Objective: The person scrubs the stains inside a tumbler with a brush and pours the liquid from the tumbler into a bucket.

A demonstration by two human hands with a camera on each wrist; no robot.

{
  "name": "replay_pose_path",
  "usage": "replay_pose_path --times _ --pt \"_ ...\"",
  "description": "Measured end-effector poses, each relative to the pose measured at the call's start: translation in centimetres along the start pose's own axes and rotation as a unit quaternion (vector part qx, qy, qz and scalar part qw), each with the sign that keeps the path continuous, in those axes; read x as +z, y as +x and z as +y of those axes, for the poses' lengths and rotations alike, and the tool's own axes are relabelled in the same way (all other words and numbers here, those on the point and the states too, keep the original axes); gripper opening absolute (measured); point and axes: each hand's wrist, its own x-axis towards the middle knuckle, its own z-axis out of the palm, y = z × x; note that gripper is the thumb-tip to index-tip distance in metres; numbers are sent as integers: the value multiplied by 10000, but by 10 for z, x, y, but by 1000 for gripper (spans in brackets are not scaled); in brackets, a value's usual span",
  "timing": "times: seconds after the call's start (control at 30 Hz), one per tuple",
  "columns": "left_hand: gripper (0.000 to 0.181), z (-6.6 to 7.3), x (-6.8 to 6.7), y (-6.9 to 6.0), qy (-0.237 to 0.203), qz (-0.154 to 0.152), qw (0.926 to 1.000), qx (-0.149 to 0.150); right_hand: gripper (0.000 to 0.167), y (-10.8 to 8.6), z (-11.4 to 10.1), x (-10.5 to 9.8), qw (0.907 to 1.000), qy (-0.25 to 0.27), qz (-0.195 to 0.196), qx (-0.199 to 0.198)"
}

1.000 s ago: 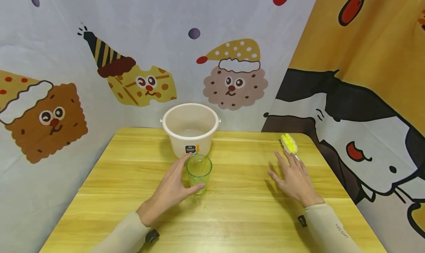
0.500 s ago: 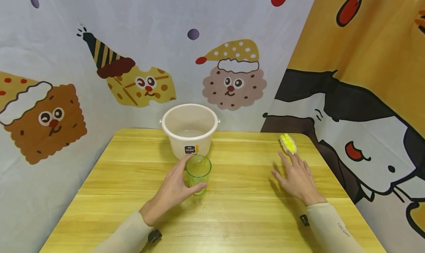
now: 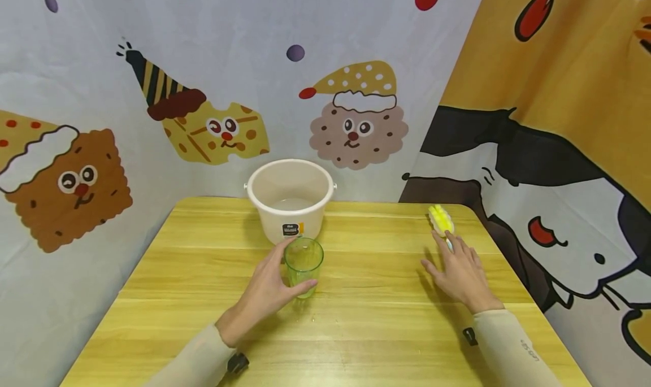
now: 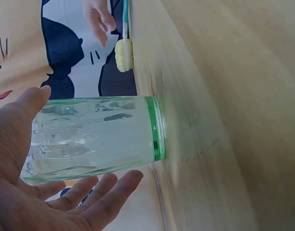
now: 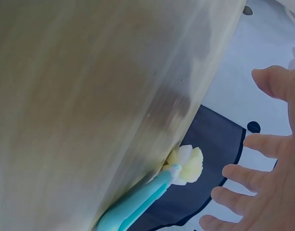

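A clear green drinking glass (image 3: 304,268) stands upright on the table in front of the bucket. My left hand (image 3: 261,294) is spread around its left side, thumb toward the near side and fingers behind. In the left wrist view, the extended fingers (image 4: 111,195) lie beside the glass (image 4: 94,134); firm contact cannot be made out. At the right lies a sponge brush (image 3: 441,220) with a yellow-and-white head. Over its handle hovers my right hand (image 3: 460,274), fingers spread. The right wrist view shows the brush's teal handle (image 5: 138,202) apart from that hand (image 5: 263,178).
A cream bucket (image 3: 291,206) stands at the back of the wooden table (image 3: 366,330), with what seems to be some water inside. Small wet drops lie on the wood near the glass. A cartoon-printed cloth (image 3: 224,48) hangs right behind the table.
My right hand has shifted slightly right and toward me, over the brush handle. The left hand and the glass have stayed nearly still.
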Motion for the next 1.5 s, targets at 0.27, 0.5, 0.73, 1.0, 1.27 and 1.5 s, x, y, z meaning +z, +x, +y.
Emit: replay_pose_path --times 0.27,0.5,0.73,1.0,1.27,1.5 --pt "114 -1 -1 -2 -3 -10 10000 60 87 0 7 1 10000 4 42 48" --pt "112 -2 -2 -2 -16 2 9999 165 85 0 10 1 9998 23 -91 153" --pt "111 0 -3 -2 -68 15 9998 169 83 1 15 2 9996 104 -133 232" --pt "109 -1 0 -3 -67 93 9998 158 83 1 19 0 9985 184 -292 420" --pt "105 -3 2 -3 -57 197 9992 343 84 0 24 -1 9974 163 -354 603" --pt "106 -3 3 -3 -176 159 9993 280 84 1 28 -1 9969 122 -355 690"
